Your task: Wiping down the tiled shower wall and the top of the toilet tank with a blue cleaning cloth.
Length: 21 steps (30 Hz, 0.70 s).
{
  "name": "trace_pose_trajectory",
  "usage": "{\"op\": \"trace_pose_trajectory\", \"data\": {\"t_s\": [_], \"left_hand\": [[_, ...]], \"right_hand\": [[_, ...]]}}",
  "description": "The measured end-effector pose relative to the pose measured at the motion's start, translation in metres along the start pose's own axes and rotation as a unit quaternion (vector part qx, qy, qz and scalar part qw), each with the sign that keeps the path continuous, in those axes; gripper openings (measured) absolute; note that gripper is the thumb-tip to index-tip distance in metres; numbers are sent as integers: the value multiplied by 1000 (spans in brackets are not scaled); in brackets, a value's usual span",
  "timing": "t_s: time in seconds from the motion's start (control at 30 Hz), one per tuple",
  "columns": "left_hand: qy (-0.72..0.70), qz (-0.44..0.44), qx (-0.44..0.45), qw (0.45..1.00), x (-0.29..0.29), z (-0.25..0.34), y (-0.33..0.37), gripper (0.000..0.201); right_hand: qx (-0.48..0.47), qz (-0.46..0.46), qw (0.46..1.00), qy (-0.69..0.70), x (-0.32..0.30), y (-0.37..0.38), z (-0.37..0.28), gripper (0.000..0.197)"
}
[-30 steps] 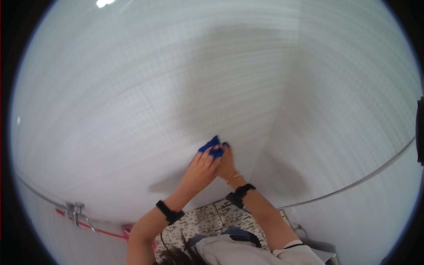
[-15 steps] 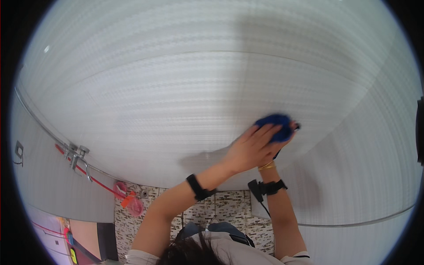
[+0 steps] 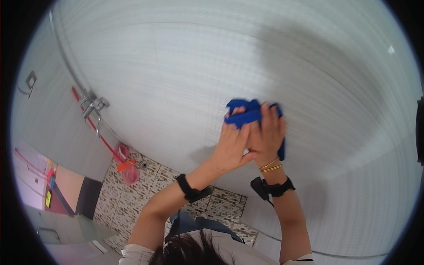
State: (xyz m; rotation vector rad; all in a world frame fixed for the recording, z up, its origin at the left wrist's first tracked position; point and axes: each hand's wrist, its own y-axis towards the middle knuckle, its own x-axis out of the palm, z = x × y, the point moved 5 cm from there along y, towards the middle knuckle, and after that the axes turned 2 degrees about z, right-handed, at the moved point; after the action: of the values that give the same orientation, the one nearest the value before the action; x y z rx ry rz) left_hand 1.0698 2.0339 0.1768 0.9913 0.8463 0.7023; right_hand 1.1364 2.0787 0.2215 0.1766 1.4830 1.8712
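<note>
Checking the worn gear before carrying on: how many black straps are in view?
2: the left strap around the left forearm, the right strap around the right forearm.

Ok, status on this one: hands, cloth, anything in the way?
Right hand on blue cloth; left hand too, fingers partly covered. Cloth bunched against white wall. Nothing seen blocking; faucet off to the left.

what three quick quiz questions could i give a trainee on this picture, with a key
1. What colour is the cloth that the left hand and right hand touch?
2. Which wrist wears the gold bangles: (a) left, (b) right, (c) both?
3. True or false: the metal tap is left of both hands in the picture.

Key: 1. Blue. 2. b. 3. True.
</note>
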Motion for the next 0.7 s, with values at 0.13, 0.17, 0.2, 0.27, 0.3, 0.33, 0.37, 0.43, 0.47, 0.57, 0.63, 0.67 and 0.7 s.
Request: {"op": "trace_pose_trajectory", "data": {"t_s": [0.13,0.17,0.2,0.27,0.3,0.33,0.37,0.43,0.47,0.57,0.63,0.67,0.7], "left_hand": [[37,30,2,999,-8,-6,3,71],[65,21,8,998,-5,-7,-4,69],[68,26,4,997,-4,-11,-14,69],[90,-29,-35,995,-2,-26,-43,62],[94,-23,-39,995,-4,-33,-61,62],[106,-46,-53,992,0,-42,-81,56],[118,-68,-67,988,1,-47,-92,49],[141,-64,-90,984,1,-53,-104,42],[160,-66,-110,979,-2,-55,-107,36],[119,-61,-173,976,-3,-51,-99,30],[117,-41,-193,973,2,-46,-100,31],[110,-24,-208,972,5,-45,-99,33],[110,1,-197,974,7,-41,-99,38]], "right_hand": [[5,25,1000,6,3,5,-6,9],[-4,20,1000,-1,6,-5,-8,9],[-35,8,999,-3,9,-15,-13,8],[-83,-89,990,77,20,-38,-20,14],[-90,-88,989,81,24,-51,-26,14],[-118,-108,981,112,30,-67,-34,18],[-145,-129,971,143,35,-80,-41,23],[-165,-130,965,155,38,-94,-49,27],[-178,-131,961,165,37,-100,-54,31],[-162,-187,961,121,36,-107,-53,32],[-160,-200,965,60,32,-114,-47,32],[-166,-197,964,63,31,-121,-43,32],[-164,-191,967,46,29,-128,-38,31]]}}
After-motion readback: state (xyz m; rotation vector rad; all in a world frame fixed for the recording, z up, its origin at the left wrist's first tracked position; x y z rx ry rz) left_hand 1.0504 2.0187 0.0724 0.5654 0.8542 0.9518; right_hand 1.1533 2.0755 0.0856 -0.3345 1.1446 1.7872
